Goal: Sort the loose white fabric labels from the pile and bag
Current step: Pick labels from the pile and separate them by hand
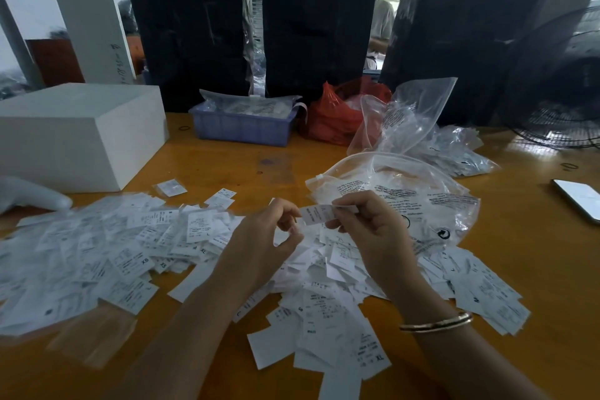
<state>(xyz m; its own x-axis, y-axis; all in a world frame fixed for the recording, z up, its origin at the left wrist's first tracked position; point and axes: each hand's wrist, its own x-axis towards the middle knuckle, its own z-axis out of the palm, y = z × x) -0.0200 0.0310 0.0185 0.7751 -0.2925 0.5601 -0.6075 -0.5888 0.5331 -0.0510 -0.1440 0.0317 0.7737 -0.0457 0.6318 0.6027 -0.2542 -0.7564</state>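
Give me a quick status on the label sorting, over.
Right hand pinches one label; left hand curled beside it, holding nothing clear. Label pile unsorted, clear bag open behind. Nothing in the way.

Looking like a garment factory packing floor: black wrapped bundles (191, 39) standing along an orange worktable (519, 269), size-printed labels (136, 256) lying heaped across it, clear poly bags (418, 201) piling up, corrugated metal walls showing behind, floor fan (561, 114) sitting at right.
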